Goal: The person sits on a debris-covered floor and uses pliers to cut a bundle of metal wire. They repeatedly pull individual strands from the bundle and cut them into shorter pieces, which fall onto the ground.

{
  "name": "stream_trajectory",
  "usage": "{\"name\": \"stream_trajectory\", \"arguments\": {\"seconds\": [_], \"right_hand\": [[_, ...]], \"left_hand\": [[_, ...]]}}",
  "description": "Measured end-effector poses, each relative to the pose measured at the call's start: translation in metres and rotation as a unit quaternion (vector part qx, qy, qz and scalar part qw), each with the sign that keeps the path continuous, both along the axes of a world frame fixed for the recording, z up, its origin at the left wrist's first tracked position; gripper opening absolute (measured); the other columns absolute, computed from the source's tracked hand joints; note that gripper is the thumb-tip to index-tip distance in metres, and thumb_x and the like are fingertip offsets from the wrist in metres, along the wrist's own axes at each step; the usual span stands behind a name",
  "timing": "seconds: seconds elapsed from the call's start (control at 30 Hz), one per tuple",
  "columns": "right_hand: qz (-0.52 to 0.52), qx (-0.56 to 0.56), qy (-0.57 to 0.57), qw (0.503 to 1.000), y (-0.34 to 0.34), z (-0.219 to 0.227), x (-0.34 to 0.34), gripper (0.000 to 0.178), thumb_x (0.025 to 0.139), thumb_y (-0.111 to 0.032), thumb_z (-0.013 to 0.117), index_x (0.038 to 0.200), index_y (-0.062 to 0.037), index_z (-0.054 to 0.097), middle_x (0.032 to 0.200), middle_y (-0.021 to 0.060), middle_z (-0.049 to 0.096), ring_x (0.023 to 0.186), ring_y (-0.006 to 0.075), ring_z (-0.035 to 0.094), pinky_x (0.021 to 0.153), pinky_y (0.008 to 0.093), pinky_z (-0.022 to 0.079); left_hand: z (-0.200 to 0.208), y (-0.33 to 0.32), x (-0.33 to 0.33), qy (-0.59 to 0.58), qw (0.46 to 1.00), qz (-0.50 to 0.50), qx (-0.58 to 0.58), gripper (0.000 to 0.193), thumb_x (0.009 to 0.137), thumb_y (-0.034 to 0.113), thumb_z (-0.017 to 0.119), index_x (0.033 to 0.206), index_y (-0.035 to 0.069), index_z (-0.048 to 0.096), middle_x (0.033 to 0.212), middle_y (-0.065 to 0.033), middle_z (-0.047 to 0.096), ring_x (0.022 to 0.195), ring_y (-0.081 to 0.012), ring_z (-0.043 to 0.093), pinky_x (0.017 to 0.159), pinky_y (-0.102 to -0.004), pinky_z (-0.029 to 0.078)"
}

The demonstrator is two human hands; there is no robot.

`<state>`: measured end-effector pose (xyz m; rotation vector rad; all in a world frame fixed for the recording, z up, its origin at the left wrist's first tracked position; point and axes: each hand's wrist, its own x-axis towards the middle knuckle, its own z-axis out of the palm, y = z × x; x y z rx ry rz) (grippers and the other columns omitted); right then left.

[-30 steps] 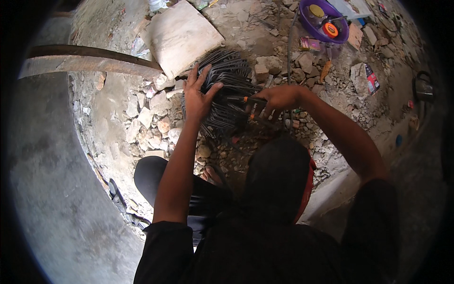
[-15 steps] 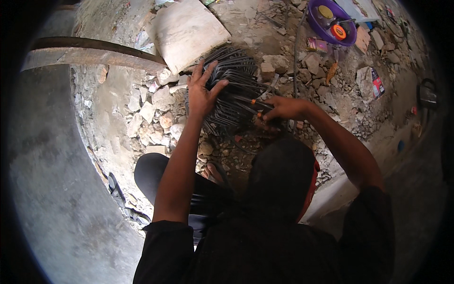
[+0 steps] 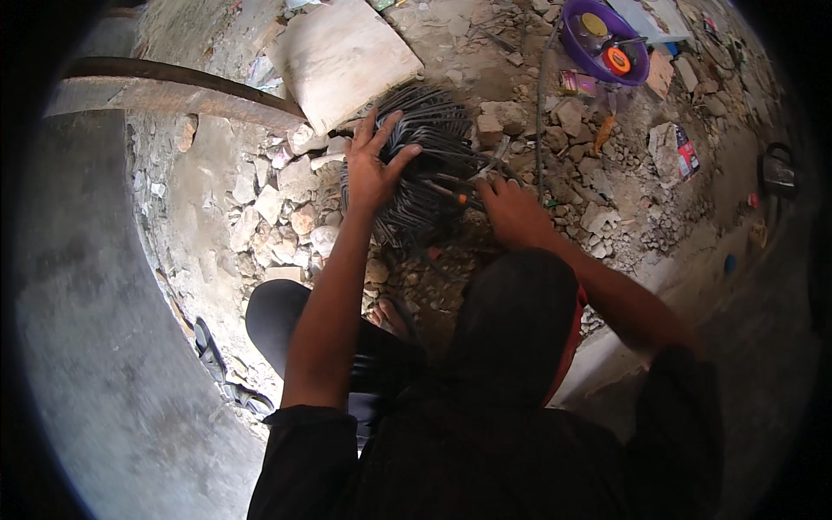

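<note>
A thick bundle of dark grey wire-like strands (image 3: 431,139) lies on the rubble in front of me. My left hand (image 3: 373,169) rests on its left side, fingers spread and pressing on the strands. At the bundle's right edge my right hand (image 3: 517,212) is closed around a two-handled tool, which looks like pliers with orange-marked handles (image 3: 463,199). Its tip points left into the strands, and the jaws cannot be made out among them. Part of the grip is hidden by my hand.
Broken stones (image 3: 295,182) and rubble surround the bundle. A pale square board (image 3: 347,61) lies behind it, beside a wooden beam (image 3: 173,97). A purple basin (image 3: 568,39) holding an orange item stands at the far right. A sandal (image 3: 208,347) lies at the left.
My right hand has turned, its back now facing up, and the forearm has dropped lower. Less of the orange on the tool shows. My left hand stays on the bundle.
</note>
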<state>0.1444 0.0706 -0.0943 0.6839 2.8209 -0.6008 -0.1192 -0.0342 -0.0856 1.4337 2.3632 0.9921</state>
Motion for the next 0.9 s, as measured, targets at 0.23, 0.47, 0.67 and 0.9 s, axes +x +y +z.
{"name": "stream_trajectory", "arguments": {"seconds": [0.23,0.47,0.67,0.9], "right_hand": [[-0.083,-0.122,0.042,0.988,-0.019,0.016,0.009,0.072,0.081,-0.024,0.083,0.141,0.0010,0.051,0.113,0.0193,0.064,0.109,0.0343,0.065,0.092,0.0430,0.052],[-0.084,-0.653,-0.051,0.751,0.039,0.012,0.004,0.070,0.083,-0.037,0.086,0.132,0.0041,0.059,0.114,0.0146,0.071,0.100,0.0239,0.067,0.088,0.0398,0.053],[0.033,-0.225,-0.030,0.973,0.041,0.025,-0.001,0.057,0.079,-0.027,0.085,0.120,-0.0001,0.056,0.097,0.0114,0.074,0.084,0.0311,0.073,0.078,0.0467,0.056],[0.000,-0.097,-0.078,0.992,0.015,-0.005,0.009,0.064,0.075,-0.021,0.084,0.127,-0.0024,0.052,0.096,0.0213,0.072,0.089,0.0407,0.073,0.076,0.0491,0.058]], "left_hand": [[0.002,0.004,0.003,-0.012,1.000,0.003,-0.013,0.066,0.085,0.050,0.081,0.143,0.024,0.064,0.160,-0.0210,0.044,0.148,-0.0449,0.039,0.122,-0.0654,0.019],[-0.002,0.009,0.003,-0.007,1.000,-0.004,0.009,0.065,0.085,0.049,0.081,0.143,0.025,0.065,0.159,-0.0208,0.046,0.147,-0.0448,0.042,0.121,-0.0650,0.020],[-0.007,0.005,0.001,0.042,0.999,-0.014,-0.010,0.067,0.084,0.048,0.082,0.144,0.025,0.064,0.161,-0.0180,0.045,0.147,-0.0449,0.040,0.122,-0.0644,0.020],[-0.010,0.011,0.003,0.023,0.999,-0.012,-0.020,0.067,0.086,0.049,0.080,0.146,0.026,0.061,0.162,-0.0188,0.043,0.148,-0.0443,0.039,0.122,-0.0656,0.019]]}}
